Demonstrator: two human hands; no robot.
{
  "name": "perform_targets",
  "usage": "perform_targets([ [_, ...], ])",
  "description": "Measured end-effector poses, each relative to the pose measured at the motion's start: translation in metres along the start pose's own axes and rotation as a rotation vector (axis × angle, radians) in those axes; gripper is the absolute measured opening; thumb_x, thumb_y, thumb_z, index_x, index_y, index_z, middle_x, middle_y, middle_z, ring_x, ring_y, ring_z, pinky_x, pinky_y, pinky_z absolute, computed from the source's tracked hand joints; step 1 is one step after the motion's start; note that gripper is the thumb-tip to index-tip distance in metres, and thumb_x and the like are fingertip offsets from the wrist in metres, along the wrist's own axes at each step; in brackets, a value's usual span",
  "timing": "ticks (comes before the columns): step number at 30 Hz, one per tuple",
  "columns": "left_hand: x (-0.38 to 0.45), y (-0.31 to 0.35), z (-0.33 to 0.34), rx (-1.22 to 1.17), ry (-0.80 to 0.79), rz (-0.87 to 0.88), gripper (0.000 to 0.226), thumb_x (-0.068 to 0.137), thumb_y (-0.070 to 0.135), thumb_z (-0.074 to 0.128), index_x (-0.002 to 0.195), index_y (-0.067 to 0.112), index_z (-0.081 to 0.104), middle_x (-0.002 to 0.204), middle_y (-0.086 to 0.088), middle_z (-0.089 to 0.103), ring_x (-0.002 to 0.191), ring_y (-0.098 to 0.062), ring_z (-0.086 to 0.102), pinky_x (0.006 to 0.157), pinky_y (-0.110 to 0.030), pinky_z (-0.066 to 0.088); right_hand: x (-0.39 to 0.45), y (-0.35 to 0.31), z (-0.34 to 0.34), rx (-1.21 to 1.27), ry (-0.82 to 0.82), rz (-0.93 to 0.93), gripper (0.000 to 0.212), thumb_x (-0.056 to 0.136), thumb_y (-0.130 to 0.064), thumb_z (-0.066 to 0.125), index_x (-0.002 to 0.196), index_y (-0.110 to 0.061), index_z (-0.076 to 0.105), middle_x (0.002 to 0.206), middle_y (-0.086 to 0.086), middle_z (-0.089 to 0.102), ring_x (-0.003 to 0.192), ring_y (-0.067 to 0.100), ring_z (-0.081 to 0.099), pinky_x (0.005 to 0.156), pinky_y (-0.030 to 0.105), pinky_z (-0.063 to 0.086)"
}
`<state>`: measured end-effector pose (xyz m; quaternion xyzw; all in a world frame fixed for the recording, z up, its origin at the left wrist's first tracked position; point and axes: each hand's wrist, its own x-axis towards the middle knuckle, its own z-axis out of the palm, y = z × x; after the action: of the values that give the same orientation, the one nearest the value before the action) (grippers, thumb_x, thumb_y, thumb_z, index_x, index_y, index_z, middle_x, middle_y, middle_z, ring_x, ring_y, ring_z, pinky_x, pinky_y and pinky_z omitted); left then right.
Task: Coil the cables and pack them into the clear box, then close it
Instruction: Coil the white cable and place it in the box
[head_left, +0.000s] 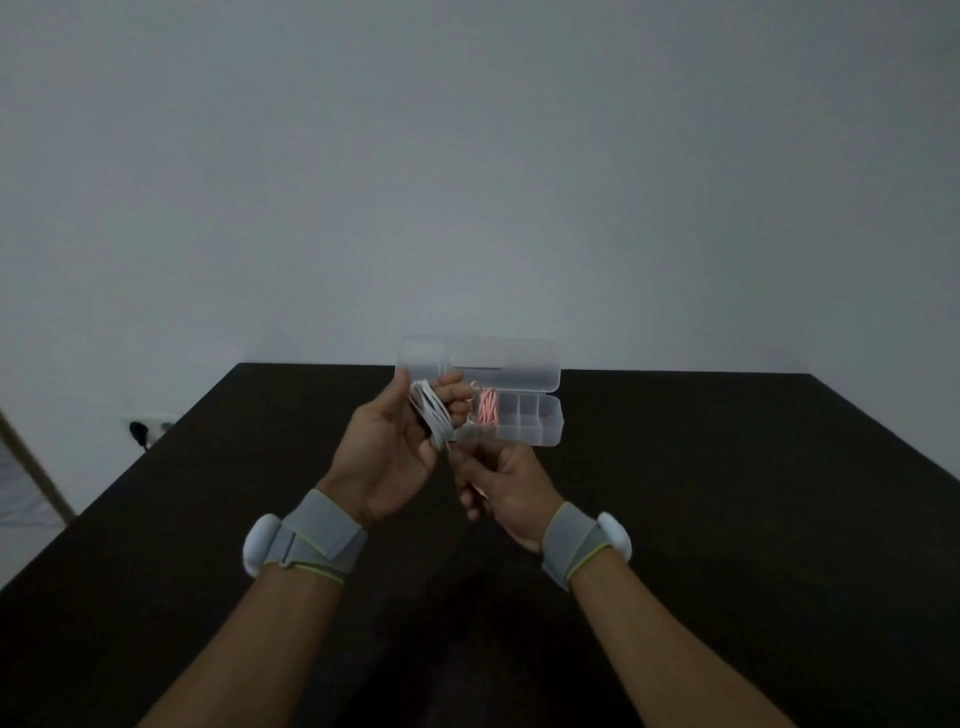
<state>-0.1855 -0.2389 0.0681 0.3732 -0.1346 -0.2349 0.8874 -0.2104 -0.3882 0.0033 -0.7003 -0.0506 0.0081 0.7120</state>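
In the head view, at frame centre, the left hand (395, 441) grips a coiled white cable (431, 415). Just below, the right hand (506, 488) pinches its loose end. Behind them the clear box (535, 423) lies open on the dark table (727, 519), a pink cable (488, 408) inside.

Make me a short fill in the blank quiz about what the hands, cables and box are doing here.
1. The left hand holds a coil of ____ cable.
2. The clear box sits on the dark table with its lid ____.
3. A ____ cable already lies inside the box.

Missing words: white; open; pink
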Motion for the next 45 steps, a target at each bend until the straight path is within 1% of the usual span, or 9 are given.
perform_targets([
  [4, 0.004, -0.011, -0.004, 0.077, 0.110, 0.052, 0.058, 0.103, 0.040, 0.026, 0.137, -0.004, 0.044, 0.118, -0.016, 0.068, 0.095, -0.019, 0.069, 0.078, -0.027, 0.057, -0.009, -0.014, 0.017, -0.289, 0.147, -0.113, 0.013, 0.095, -0.018, 0.059, 0.107, -0.013, 0.060, 0.079, 0.005, 0.065, 0.057, 0.011, 0.060, 0.051, 0.022, 0.050],
  [7, 0.003, -0.013, -0.002, 0.169, 0.131, 0.077, 0.054, 0.104, 0.037, 0.026, 0.136, -0.003, 0.044, 0.120, -0.015, 0.068, 0.095, -0.018, 0.069, 0.078, -0.029, 0.057, -0.007, -0.018, 0.021, -0.210, 0.235, -0.185, 0.013, 0.092, -0.017, 0.064, 0.103, -0.012, 0.059, 0.075, 0.005, 0.066, 0.053, 0.013, 0.062, 0.049, 0.027, 0.049],
  [13, -0.005, -0.017, -0.004, 0.320, 0.132, 0.069, 0.047, 0.103, 0.035, 0.027, 0.124, 0.003, 0.055, 0.113, -0.006, 0.072, 0.084, -0.020, 0.056, 0.066, -0.032, 0.045, -0.005, -0.015, 0.016, -0.104, 0.175, -0.222, 0.012, 0.093, -0.014, 0.063, 0.101, -0.006, 0.067, 0.086, 0.011, 0.069, 0.067, 0.017, 0.067, 0.056, 0.026, 0.053],
  [19, -0.003, -0.022, -0.010, 0.331, 0.176, 0.060, 0.043, 0.104, 0.027, 0.031, 0.128, 0.000, 0.054, 0.124, -0.015, 0.066, 0.119, -0.027, 0.061, 0.094, -0.035, 0.048, 0.000, -0.003, 0.022, -0.302, 0.362, -0.339, 0.016, 0.092, -0.026, 0.063, 0.102, -0.014, 0.070, 0.104, 0.000, 0.064, 0.088, 0.013, 0.064, 0.075, 0.038, 0.060],
  [26, -0.004, -0.029, -0.007, 0.405, 0.214, 0.080, 0.037, 0.104, 0.023, 0.033, 0.114, 0.004, 0.063, 0.115, -0.014, 0.070, 0.108, -0.021, 0.067, 0.084, -0.026, 0.053, 0.006, 0.001, 0.030, 0.137, 0.470, -0.165, 0.024, 0.086, -0.018, 0.071, 0.108, -0.020, 0.060, 0.103, 0.006, 0.073, 0.097, 0.016, 0.070, 0.087, 0.038, 0.059],
  [30, -0.006, -0.033, -0.005, 0.482, 0.225, 0.100, 0.032, 0.102, 0.020, 0.036, 0.103, 0.010, 0.067, 0.106, -0.006, 0.072, 0.101, -0.014, 0.068, 0.080, -0.021, 0.054, 0.007, 0.005, 0.034, -0.121, 0.519, -0.210, 0.012, 0.091, -0.014, 0.065, 0.101, -0.016, 0.072, 0.103, 0.000, 0.072, 0.099, 0.011, 0.068, 0.090, 0.037, 0.058],
  [33, -0.006, -0.037, -0.005, 0.491, 0.269, 0.087, 0.032, 0.103, 0.021, 0.037, 0.107, 0.008, 0.065, 0.107, -0.008, 0.069, 0.102, -0.015, 0.066, 0.081, -0.022, 0.053, 0.008, 0.002, 0.032, -0.404, 0.478, -0.221, 0.015, 0.093, -0.013, 0.061, 0.101, -0.016, 0.073, 0.105, -0.002, 0.071, 0.099, 0.009, 0.065, 0.092, 0.031, 0.056],
  [37, -0.005, -0.036, -0.006, 0.504, 0.319, 0.072, 0.035, 0.104, 0.026, 0.035, 0.097, 0.010, 0.066, 0.094, -0.005, 0.072, 0.090, -0.012, 0.070, 0.072, -0.021, 0.053, 0.008, -0.012, 0.025, -0.630, 0.336, -0.263, 0.018, 0.095, -0.011, 0.058, 0.104, -0.010, 0.073, 0.101, -0.003, 0.066, 0.087, 0.003, 0.055, 0.074, -0.001, 0.037],
  [45, 0.004, -0.036, -0.005, 0.471, 0.401, 0.023, 0.044, 0.104, 0.034, 0.033, 0.090, 0.013, 0.069, 0.084, -0.004, 0.074, 0.080, -0.012, 0.071, 0.071, -0.026, 0.052, 0.013, -0.010, 0.030, -0.712, 0.218, -0.222, 0.017, 0.093, -0.019, 0.058, 0.105, -0.012, 0.067, 0.106, 0.005, 0.063, 0.096, 0.013, 0.058, 0.090, 0.028, 0.050],
])
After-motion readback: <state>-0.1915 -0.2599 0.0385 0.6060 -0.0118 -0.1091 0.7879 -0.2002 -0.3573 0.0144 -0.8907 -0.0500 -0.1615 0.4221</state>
